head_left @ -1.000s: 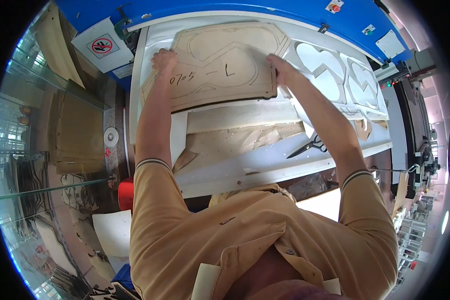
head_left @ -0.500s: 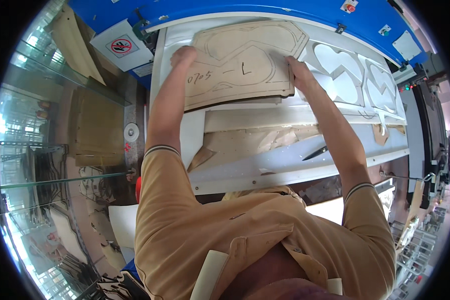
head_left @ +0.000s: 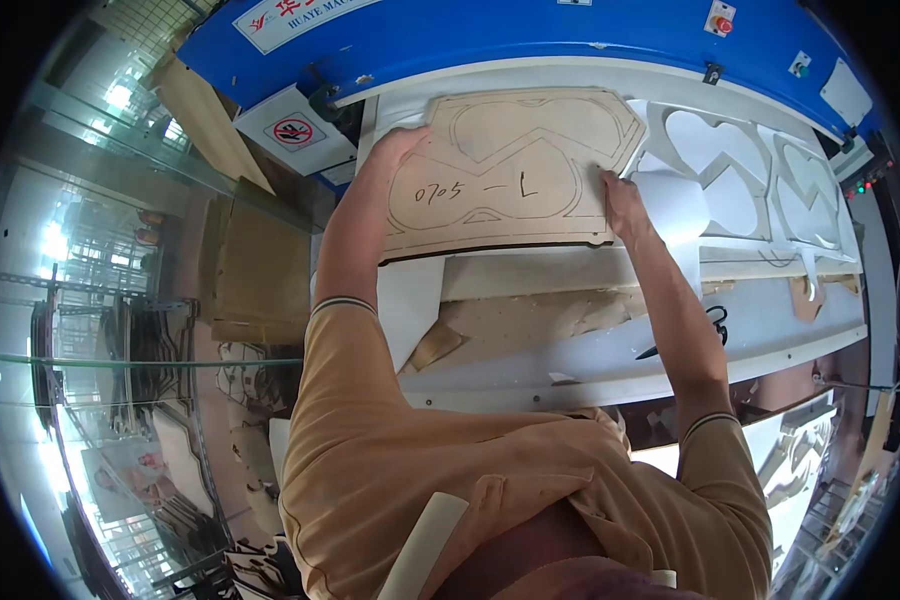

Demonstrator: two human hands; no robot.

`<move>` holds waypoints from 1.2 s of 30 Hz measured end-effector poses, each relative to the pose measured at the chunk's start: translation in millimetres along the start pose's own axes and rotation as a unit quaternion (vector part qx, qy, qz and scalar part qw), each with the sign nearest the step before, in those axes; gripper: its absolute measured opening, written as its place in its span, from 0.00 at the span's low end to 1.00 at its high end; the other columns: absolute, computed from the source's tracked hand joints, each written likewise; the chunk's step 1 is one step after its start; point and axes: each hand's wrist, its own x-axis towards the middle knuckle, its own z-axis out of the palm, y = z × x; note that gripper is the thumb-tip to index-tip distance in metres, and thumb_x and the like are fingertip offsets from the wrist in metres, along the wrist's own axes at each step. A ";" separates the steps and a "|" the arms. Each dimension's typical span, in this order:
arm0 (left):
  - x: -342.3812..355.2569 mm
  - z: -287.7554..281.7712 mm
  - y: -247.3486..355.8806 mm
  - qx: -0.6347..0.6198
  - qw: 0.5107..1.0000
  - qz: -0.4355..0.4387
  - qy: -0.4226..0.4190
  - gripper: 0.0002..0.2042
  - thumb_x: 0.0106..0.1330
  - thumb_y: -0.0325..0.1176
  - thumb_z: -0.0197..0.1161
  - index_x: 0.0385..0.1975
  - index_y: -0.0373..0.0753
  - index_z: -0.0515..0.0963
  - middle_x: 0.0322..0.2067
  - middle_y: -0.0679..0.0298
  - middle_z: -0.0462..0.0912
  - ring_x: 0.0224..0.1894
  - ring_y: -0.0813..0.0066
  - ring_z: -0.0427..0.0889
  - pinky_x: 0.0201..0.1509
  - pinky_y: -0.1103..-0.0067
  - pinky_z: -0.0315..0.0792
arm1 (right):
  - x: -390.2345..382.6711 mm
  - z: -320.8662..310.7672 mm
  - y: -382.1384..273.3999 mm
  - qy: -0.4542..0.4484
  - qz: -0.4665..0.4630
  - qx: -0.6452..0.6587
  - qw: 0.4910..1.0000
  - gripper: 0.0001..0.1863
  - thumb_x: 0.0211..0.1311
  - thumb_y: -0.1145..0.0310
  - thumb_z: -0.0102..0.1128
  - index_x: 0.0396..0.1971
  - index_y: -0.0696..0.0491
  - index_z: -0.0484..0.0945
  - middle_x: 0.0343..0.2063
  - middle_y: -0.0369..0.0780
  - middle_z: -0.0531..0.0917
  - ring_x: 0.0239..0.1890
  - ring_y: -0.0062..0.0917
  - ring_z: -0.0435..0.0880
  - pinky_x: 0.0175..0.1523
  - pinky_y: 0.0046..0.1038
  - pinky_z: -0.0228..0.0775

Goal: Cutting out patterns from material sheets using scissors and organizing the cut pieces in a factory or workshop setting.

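A flat tan wooden die board point(head_left: 485, 155) with curved and zigzag lines and dark handwriting lies over white sheet material on the machine's table. My left hand point(head_left: 407, 146) is closed on its upper left edge, fingers partly hidden by the wrist. At the right edge, my right hand point(head_left: 622, 203) grips the board, thumb on top. White sheet point(head_left: 682, 212) curls up beside my right hand. Further right lies white sheet with cut-out shapes point(head_left: 712, 145), zigzag-edged and rounded.
A blue machine beam point(head_left: 510, 35) with a red button point(head_left: 724, 27) spans the far side. Black-handled scissors point(head_left: 715, 325) lie near the table's front edge point(head_left: 590, 392), partly under my right forearm. Brown scraps point(head_left: 440, 345) lie nearby. Glass panels point(head_left: 140, 150) stand left.
The board has levelled out and looks flatter on the white sheet, both hands still holding its sides. The whole view has shifted, so the table sits lower and further right.
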 end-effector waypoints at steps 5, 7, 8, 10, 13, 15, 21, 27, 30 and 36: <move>-0.8 -4.9 5.9 0.090 0.995 -0.039 0.034 0.27 0.66 0.50 0.67 0.52 0.29 0.81 0.45 0.54 0.87 0.41 0.67 0.85 0.46 0.77 0.79 | -15.5 10.3 3.6 0.025 0.027 -0.033 0.999 0.26 0.69 0.64 0.56 0.56 0.73 0.69 0.49 0.56 0.80 0.45 0.37 0.83 0.49 0.29 0.78; -4.3 -5.5 13.7 0.134 0.989 -0.051 0.044 0.27 0.66 0.50 0.67 0.52 0.29 0.81 0.45 0.54 0.87 0.42 0.68 0.85 0.46 0.76 0.79 | -19.9 11.3 7.1 0.035 0.027 -0.041 0.998 0.26 0.69 0.64 0.56 0.55 0.72 0.69 0.49 0.56 0.80 0.45 0.37 0.83 0.49 0.29 0.78; -7.5 -7.2 18.1 0.155 0.985 -0.056 0.050 0.27 0.65 0.50 0.67 0.52 0.29 0.81 0.44 0.55 0.87 0.42 0.68 0.85 0.46 0.76 0.80 | -21.5 11.1 5.6 0.046 0.023 -0.049 0.997 0.26 0.69 0.63 0.56 0.55 0.72 0.70 0.48 0.55 0.80 0.44 0.36 0.83 0.49 0.29 0.78; -16.7 -13.5 26.6 0.195 0.977 -0.065 0.064 0.28 0.65 0.51 0.68 0.52 0.30 0.81 0.44 0.55 0.87 0.42 0.68 0.85 0.46 0.76 0.80 | -25.4 13.4 3.9 0.065 0.014 -0.068 0.995 0.26 0.69 0.62 0.56 0.54 0.71 0.70 0.47 0.55 0.81 0.43 0.36 0.83 0.48 0.30 0.78; -42.4 -5.0 43.2 0.229 0.969 -0.039 0.081 0.31 0.64 0.54 0.67 0.51 0.28 0.81 0.43 0.54 0.87 0.39 0.65 0.85 0.45 0.74 0.79 | -34.9 11.4 10.9 0.079 0.003 -0.060 0.995 0.26 0.69 0.61 0.56 0.53 0.71 0.71 0.46 0.55 0.81 0.43 0.36 0.83 0.48 0.30 0.78; -66.3 4.1 56.0 0.263 0.960 -0.009 0.096 0.34 0.62 0.58 0.66 0.50 0.27 0.81 0.41 0.53 0.87 0.36 0.62 0.85 0.44 0.72 0.78 | -45.7 6.7 15.3 0.095 -0.010 -0.050 0.994 0.26 0.68 0.60 0.56 0.52 0.71 0.72 0.45 0.55 0.81 0.43 0.36 0.83 0.48 0.30 0.78; -105.2 13.8 95.5 0.035 0.974 -0.204 -0.091 0.35 0.62 0.60 0.65 0.48 0.26 0.81 0.40 0.54 0.86 0.36 0.65 0.82 0.46 0.73 0.77 | -53.4 -64.7 30.2 0.066 -0.097 -0.256 0.960 0.25 0.71 0.56 0.53 0.51 0.66 0.74 0.42 0.46 0.83 0.41 0.32 0.82 0.43 0.30 0.76; -150.5 206.8 101.1 0.239 0.968 0.076 0.027 0.35 0.62 0.60 0.66 0.47 0.25 0.81 0.40 0.55 0.85 0.38 0.67 0.80 0.47 0.75 0.77 | -144.9 -100.3 -84.8 0.115 -0.002 -0.216 0.970 0.22 0.69 0.58 0.56 0.49 0.64 0.75 0.31 0.41 0.80 0.26 0.23 0.75 0.26 0.25 0.67; -148.5 289.4 81.7 0.197 0.975 0.101 -0.017 0.35 0.64 0.59 0.65 0.48 0.24 0.80 0.42 0.53 0.85 0.41 0.66 0.81 0.47 0.76 0.76 | -152.7 -217.8 -112.2 0.140 -0.035 -0.093 0.985 0.19 0.69 0.62 0.49 0.44 0.65 0.76 0.31 0.45 0.78 0.28 0.29 0.76 0.31 0.31 0.73; -176.6 402.3 150.8 0.131 0.989 0.073 -0.008 0.34 0.66 0.57 0.63 0.50 0.23 0.79 0.46 0.50 0.84 0.45 0.67 0.82 0.48 0.78 0.76 | -236.8 -345.1 -232.5 0.188 -0.094 -0.236 0.949 0.21 0.71 0.61 0.50 0.50 0.66 0.75 0.34 0.43 0.81 0.29 0.24 0.78 0.30 0.27 0.74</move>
